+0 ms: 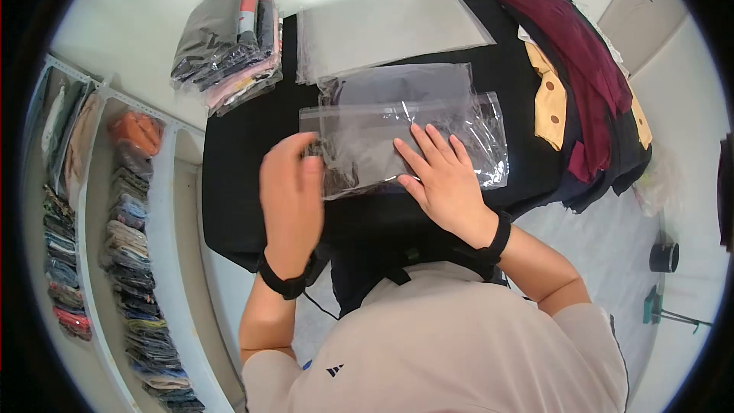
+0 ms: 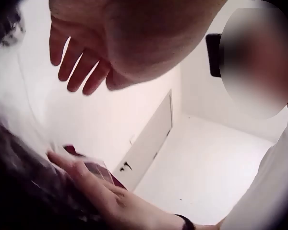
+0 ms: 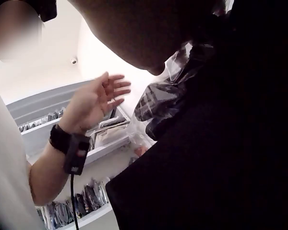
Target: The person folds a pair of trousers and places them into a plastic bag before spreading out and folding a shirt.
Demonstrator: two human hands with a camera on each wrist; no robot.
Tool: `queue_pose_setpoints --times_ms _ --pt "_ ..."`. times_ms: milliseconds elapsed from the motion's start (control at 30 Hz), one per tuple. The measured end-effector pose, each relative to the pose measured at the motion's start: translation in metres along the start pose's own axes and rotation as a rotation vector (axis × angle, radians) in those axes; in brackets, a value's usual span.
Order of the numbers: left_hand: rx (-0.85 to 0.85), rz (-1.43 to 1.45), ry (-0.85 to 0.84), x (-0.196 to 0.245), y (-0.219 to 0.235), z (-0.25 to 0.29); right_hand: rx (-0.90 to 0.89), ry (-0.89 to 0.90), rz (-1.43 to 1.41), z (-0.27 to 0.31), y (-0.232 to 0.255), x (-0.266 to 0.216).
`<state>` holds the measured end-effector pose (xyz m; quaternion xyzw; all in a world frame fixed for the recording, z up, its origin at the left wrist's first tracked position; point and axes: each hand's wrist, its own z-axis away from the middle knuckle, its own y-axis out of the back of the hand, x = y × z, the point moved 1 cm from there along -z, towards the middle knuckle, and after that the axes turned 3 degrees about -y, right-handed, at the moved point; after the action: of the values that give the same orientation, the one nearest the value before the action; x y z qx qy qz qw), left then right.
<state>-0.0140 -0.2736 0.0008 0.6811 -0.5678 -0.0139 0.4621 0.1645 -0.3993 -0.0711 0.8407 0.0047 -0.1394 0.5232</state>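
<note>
A clear plastic bag (image 1: 367,149) with a folded greyish garment (image 1: 405,84) partly inside it lies at the middle of the black table. My right hand (image 1: 447,183) rests palm down on the bag, its fingers spread over the plastic. Raised at the bag's left edge is my left hand (image 1: 292,195), slightly blurred in the head view. In the left wrist view the fingers of that left hand (image 2: 129,43) are extended and apart, with nothing between them.
Flat clear bags (image 1: 390,23) lie at the table's back. Bagged folded clothes (image 1: 225,46) are stacked at back left. A maroon garment (image 1: 562,53) and a yellow dotted one (image 1: 549,103) lie on the right. White shelves (image 1: 164,206) with packed clothes stand at the left.
</note>
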Motion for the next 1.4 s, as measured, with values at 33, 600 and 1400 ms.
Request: queue_pose_setpoints --times_ms 33,600,1400 --pt "-0.132 -0.09 -0.22 0.015 -0.006 -0.004 0.001 -0.013 -0.015 0.0 0.001 -0.001" --pt "-0.767 -0.326 -0.469 -0.044 -0.085 -0.036 -0.257 0.098 0.048 -0.015 0.004 0.06" --pt "-1.054 -0.226 -0.548 -0.049 -0.056 -0.079 -0.469 0.109 0.087 -0.039 0.024 0.065"
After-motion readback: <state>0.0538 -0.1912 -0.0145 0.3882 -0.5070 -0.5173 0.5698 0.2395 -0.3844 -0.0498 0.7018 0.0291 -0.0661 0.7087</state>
